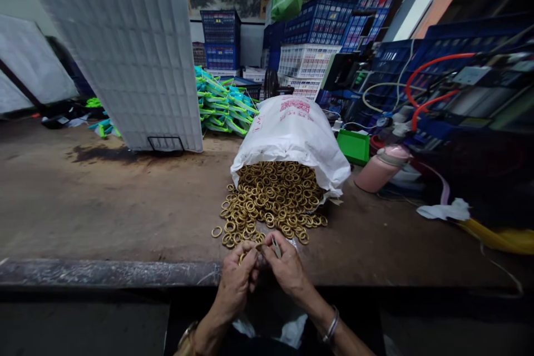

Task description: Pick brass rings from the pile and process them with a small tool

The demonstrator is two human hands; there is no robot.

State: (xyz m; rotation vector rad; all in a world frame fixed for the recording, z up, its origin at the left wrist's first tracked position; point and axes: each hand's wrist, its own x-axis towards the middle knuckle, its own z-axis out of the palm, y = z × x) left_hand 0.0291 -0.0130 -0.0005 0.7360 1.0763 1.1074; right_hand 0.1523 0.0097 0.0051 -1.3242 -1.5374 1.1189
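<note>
My left hand [239, 270] is closed, its fingers pinching a gold-coloured ring [242, 258]. Close beside it, my right hand [287, 267] is closed on a small flat, blade-like metal tool [276, 246] that sticks up between thumb and forefinger. Another gold ring [260, 246] shows between the fingertips of both hands, partly hidden by them. Just beyond lies a heap of gold rings [271, 194], spilling out of the mouth of a white woven sack [287, 128] that rests on its side on the worktable.
A padded white panel [137, 67] stands upright on the worktable [104, 200] at the left. Behind it are bundled green and turquoise pieces [225, 103]. To the right are a green tray [354, 146], a pink bottle [381, 169] and red-hosed equipment [434, 75]. Stacked crates [221, 39] fill the back.
</note>
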